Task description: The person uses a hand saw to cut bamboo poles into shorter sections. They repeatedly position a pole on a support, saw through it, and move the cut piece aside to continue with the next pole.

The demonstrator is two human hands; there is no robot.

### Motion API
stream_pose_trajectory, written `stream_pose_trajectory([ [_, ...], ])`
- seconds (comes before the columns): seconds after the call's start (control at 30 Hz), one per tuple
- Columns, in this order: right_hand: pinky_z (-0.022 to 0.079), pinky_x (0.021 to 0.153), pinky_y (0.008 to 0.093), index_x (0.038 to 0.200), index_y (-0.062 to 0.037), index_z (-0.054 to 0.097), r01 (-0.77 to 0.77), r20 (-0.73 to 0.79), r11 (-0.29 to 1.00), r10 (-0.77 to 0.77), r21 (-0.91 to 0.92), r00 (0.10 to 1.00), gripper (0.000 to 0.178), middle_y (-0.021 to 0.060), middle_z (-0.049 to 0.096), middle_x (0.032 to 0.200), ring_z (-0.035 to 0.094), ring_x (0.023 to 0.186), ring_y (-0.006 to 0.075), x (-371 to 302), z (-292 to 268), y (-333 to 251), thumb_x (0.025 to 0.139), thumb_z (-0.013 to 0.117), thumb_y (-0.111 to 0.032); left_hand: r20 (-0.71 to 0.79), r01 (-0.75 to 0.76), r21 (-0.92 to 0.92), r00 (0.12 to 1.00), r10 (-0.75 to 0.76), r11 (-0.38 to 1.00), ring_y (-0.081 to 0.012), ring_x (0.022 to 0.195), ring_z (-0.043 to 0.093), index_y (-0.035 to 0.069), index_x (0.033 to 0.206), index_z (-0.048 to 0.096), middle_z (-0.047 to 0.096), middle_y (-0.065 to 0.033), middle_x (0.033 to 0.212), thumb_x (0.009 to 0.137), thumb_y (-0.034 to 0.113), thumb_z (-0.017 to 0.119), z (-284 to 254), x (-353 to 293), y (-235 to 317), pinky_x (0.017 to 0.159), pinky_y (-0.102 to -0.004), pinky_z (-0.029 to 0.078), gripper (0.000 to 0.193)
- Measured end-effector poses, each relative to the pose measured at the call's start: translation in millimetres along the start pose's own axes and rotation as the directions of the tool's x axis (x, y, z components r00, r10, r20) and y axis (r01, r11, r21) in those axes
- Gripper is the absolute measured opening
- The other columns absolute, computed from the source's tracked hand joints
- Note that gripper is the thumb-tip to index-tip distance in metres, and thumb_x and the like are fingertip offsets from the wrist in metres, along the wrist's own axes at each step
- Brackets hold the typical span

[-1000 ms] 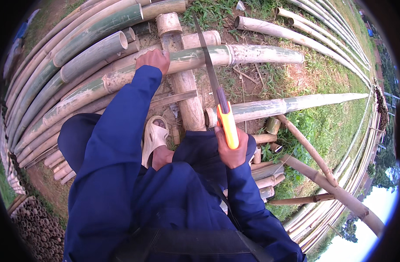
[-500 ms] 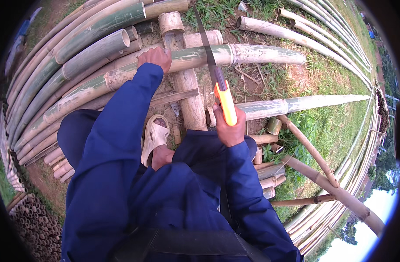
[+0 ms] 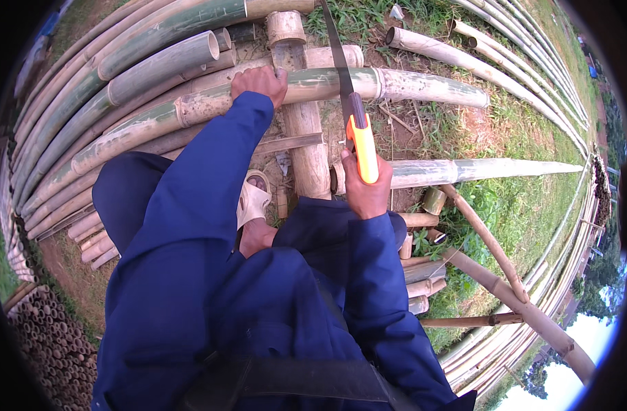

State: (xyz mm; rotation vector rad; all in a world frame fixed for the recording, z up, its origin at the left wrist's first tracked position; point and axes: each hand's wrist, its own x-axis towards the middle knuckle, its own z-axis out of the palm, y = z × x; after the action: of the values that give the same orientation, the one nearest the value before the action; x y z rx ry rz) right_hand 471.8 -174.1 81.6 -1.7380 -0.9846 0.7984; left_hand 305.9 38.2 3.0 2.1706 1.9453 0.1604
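Observation:
A long green bamboo pole (image 3: 313, 85) lies crosswise on a thicker upright-running log (image 3: 306, 151). My left hand (image 3: 260, 82) presses down on that pole, fingers curled over it. My right hand (image 3: 365, 188) is shut on the orange handle of a hand saw (image 3: 358, 133). Its dark blade runs up and across the pole just right of my left hand, touching the bamboo. My foot in a pale sandal (image 3: 253, 198) rests on the ground below the log. Both arms wear blue sleeves.
A stack of thick bamboo poles (image 3: 121, 75) fills the left side. A pointed pole (image 3: 478, 168) lies to the right on grass, and thin poles (image 3: 532, 61) curve along the far right. Short cut pieces (image 3: 416, 274) lie near my right knee.
The saw has slid forward and up across the pole, with my right hand following it. My left hand stays pressed on the bamboo.

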Motion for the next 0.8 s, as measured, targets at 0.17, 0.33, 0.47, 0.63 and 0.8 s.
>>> stream_pose_trajectory([
  [0.17,0.045,0.058,0.0299,0.096,0.0043,0.069,-0.132,0.093,0.990,0.136,-0.045,0.986,0.013,0.0040,0.062,0.068,0.052,0.062,0.0079,-99.7,-55.5,-16.6,0.095,0.075,-0.007,0.035,0.007,0.008,0.999,-0.008,1.000,-0.0360,0.089,0.075,0.004,0.093,0.079,0.077,-0.0219,0.093,0.100,0.045,0.049,0.5,3.2,-11.4,0.091,-0.0480,0.052,0.051],
  [0.33,0.048,0.060,0.0308,0.101,0.0047,0.071,-0.051,0.017,0.993,0.053,-0.105,0.998,0.013,0.0066,0.065,0.069,0.054,0.060,0.0110,-148.1,-75.0,-37.3,0.094,0.074,-0.005,-0.035,-0.018,-0.024,0.999,0.017,1.000,-0.0370,0.086,0.074,0.005,0.087,0.079,0.076,-0.0223,0.090,0.101,0.041,0.047,2.9,0.9,-1.6,0.090,-0.0473,0.052,0.050],
  [0.47,0.043,0.055,0.0339,0.083,0.0038,0.064,-0.052,0.037,0.997,0.054,-0.052,0.998,0.022,0.0074,0.057,0.062,0.046,0.057,0.0113,-25.7,-18.0,-3.6,0.096,0.073,-0.011,-0.043,-0.049,-0.018,0.998,0.048,0.999,-0.0381,0.086,0.074,0.004,0.087,0.079,0.076,-0.0232,0.089,0.101,0.041,0.046,8.9,5.1,-5.4,0.091,-0.0474,0.052,0.051],
  [0.63,0.046,0.058,0.0328,0.090,0.0050,0.068,-0.086,0.068,0.996,0.088,-0.030,0.994,0.019,0.0086,0.060,0.066,0.048,0.061,0.0108,-57.4,-27.4,-11.4,0.096,0.074,-0.012,0.057,-0.020,0.018,0.998,0.018,1.000,-0.0386,0.089,0.074,0.002,0.093,0.079,0.076,-0.0247,0.093,0.102,0.045,0.045,2.1,8.5,-14.6,0.094,-0.0489,0.051,0.055],
  [0.8,0.053,0.071,0.0284,0.126,0.0045,0.070,-0.079,0.087,0.990,0.089,-0.113,0.992,0.034,0.0104,0.073,0.082,0.064,0.070,0.0109,-165.2,-95.5,-25.7,0.093,0.073,-0.003,0.074,-0.005,0.006,0.997,0.004,1.000,-0.0391,0.090,0.074,0.001,0.095,0.078,0.076,-0.0255,0.093,0.103,0.046,0.044,-4.3,5.8,-4.1,0.096,-0.0497,0.051,0.057],
])
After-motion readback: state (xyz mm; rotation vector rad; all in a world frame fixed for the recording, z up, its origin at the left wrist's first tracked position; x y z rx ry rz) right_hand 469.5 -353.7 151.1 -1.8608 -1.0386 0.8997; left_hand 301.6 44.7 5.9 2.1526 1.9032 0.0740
